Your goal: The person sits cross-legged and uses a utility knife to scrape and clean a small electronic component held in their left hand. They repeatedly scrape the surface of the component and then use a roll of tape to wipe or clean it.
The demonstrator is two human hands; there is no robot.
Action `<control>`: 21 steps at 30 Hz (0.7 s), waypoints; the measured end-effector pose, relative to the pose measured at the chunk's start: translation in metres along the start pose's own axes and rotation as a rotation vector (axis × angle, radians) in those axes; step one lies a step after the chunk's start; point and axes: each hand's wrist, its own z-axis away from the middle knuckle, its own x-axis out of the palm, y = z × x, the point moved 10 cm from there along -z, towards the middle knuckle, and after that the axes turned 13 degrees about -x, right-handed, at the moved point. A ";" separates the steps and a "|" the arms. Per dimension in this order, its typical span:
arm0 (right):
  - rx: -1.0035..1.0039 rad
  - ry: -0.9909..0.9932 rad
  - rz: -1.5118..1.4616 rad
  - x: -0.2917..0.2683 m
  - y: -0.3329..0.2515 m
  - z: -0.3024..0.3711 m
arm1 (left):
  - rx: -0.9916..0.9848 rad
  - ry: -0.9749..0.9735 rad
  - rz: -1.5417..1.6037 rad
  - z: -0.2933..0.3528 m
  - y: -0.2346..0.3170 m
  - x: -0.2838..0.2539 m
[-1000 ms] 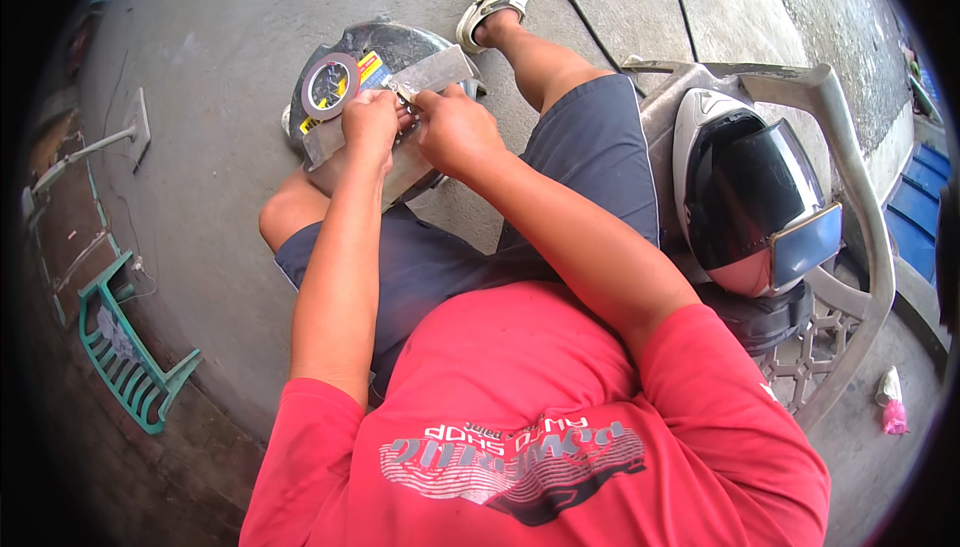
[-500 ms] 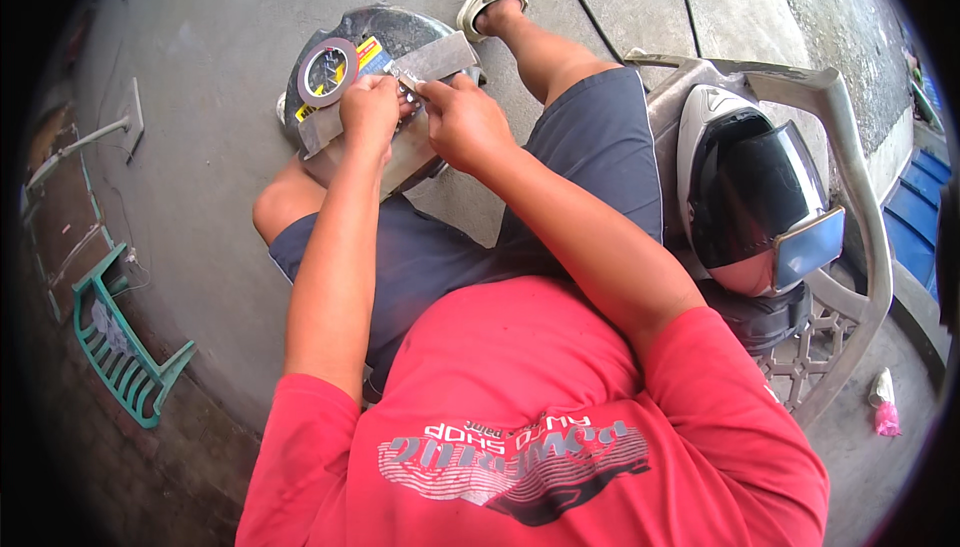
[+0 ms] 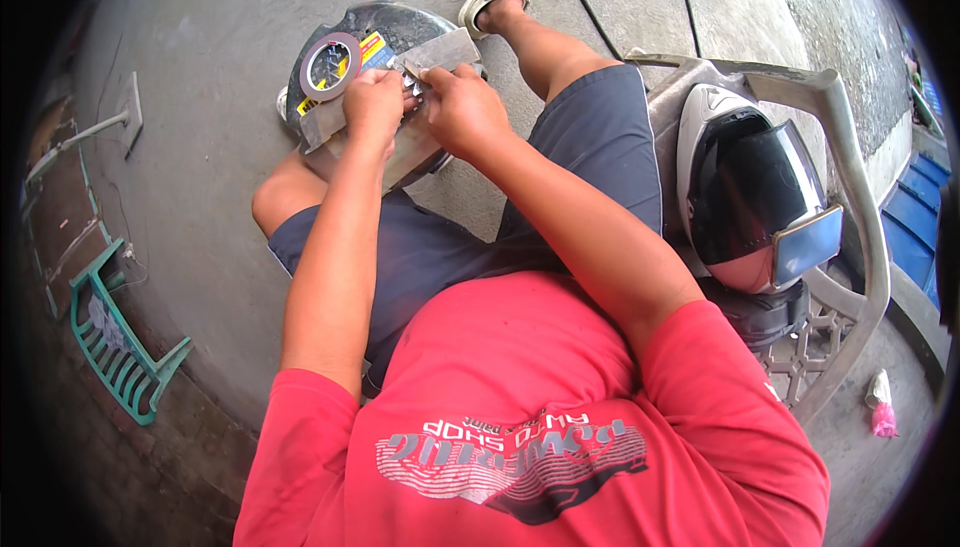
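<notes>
Close together over a dark, rounded platform [image 3: 385, 17], my two hands work in front of my knees. My left hand [image 3: 374, 104] is closed in a pinch on a small shiny metal piece, partly hidden by the fingers. My right hand [image 3: 467, 115] grips a small flat metal blade [image 3: 412, 69], its end pointing toward the left fingers. Beneath both hands lies a grey flat board [image 3: 447, 49]. Left of them, a roll of tape [image 3: 355, 54] rests beside a yellow and blue package [image 3: 376, 50].
At my right stands a pale plastic chair [image 3: 850, 147] bearing a white and black helmet [image 3: 745, 192], with a phone [image 3: 808, 245] against it. A green chair [image 3: 125, 347] is at the left. Dark cables [image 3: 585, 2] cross the concrete beyond my foot.
The metal blade in my right hand has shifted slightly, and the right fingers have turned a little. My left hand stays nearly in place.
</notes>
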 end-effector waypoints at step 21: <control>-0.048 0.223 -0.281 -0.018 0.027 0.004 | 0.042 -0.028 -0.027 0.014 0.000 -0.012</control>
